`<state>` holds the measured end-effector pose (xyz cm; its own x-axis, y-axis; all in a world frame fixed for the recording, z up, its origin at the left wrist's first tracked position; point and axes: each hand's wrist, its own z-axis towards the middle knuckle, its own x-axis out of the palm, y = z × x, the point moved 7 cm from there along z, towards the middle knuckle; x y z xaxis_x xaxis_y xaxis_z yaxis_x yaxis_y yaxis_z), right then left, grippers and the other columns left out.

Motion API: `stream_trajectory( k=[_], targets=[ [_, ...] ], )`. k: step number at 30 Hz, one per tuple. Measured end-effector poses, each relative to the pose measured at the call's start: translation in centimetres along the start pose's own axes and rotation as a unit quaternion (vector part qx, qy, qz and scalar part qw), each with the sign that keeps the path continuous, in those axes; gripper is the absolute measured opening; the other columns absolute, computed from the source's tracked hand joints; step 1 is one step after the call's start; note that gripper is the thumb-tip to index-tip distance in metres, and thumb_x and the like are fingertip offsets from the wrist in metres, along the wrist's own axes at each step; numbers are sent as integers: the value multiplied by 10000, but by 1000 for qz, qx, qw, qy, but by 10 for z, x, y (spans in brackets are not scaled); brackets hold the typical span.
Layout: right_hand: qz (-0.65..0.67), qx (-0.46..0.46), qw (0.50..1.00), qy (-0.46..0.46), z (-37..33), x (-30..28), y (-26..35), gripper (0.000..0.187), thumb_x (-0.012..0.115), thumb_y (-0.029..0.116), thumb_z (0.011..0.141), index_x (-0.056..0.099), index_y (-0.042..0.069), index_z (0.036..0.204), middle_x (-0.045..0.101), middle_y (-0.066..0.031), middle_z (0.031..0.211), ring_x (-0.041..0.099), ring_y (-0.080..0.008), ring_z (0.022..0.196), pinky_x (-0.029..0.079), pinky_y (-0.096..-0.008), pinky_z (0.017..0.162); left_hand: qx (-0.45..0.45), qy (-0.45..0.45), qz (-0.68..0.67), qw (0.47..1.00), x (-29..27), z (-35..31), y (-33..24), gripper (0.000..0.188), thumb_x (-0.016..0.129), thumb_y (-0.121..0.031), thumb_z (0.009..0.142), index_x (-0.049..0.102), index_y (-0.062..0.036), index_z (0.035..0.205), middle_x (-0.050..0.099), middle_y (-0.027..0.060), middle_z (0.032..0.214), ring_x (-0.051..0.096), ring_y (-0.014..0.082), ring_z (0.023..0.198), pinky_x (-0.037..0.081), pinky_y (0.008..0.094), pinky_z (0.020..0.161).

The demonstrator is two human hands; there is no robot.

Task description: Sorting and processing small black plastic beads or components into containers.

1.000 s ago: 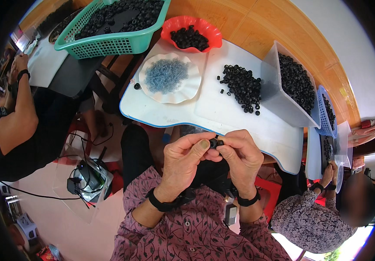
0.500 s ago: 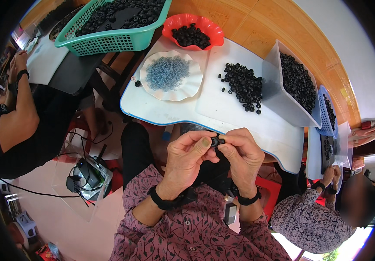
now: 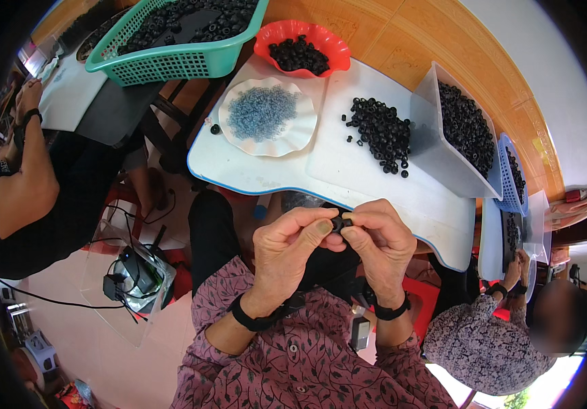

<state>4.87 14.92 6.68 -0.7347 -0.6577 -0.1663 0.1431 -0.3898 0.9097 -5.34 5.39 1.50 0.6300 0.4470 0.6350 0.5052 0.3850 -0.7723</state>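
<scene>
In front of my lap, just off the table's near edge, both hands pinch at one small black round part (image 3: 339,223). My left hand (image 3: 286,247) is closed, its thumb and forefinger on the part's left side. My right hand (image 3: 378,244) is closed too, with thumb and forefinger on its right side. Fingertips hide much of the part, so I cannot tell whether it is one piece or two joined. Beyond my hands, a loose pile of small black ring-like parts (image 3: 380,129) lies on the white table (image 3: 348,170).
A white scalloped plate (image 3: 300,140) holds clear bluish beads or rings. Black parts fill a red bowl (image 3: 340,60), a green basket (image 3: 171,68) and a translucent bin (image 3: 433,126). A blue basket (image 3: 508,184) stands farther right. People sit at left and right.
The black part has turned a little between my fingertips, and my fingers have closed in around it. My hands stay at nearly the same place.
</scene>
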Motion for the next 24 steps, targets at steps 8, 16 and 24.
stream_trajectory(
  k=[8,16,24],
  targets=[
    [-11,-2,1000,20,3,5,0,156,728,-9,779,671,0,924,613,-74,875,579,-129,766,460,-230,651,-20,-20,-29,999,-3,-2,-1,223,517,-14,949,577,92,1137,659,148,951,685,208,831,594,325,764],
    [-16,-1,1000,18,3,5,3,153,725,-10,781,670,-2,924,611,-73,872,581,-131,776,463,-227,659,-39,10,-139,989,-4,1,10,202,530,-24,945,592,77,1110,647,157,997,680,189,818,600,309,728],
    [-64,-26,997,36,2,6,4,158,724,-9,781,662,-8,925,610,-83,874,603,-123,749,495,-226,656,-40,-19,63,997,-7,-3,-3,191,552,-40,940,618,67,1084,670,115,889,678,154,780,586,266,711]
  ],
)
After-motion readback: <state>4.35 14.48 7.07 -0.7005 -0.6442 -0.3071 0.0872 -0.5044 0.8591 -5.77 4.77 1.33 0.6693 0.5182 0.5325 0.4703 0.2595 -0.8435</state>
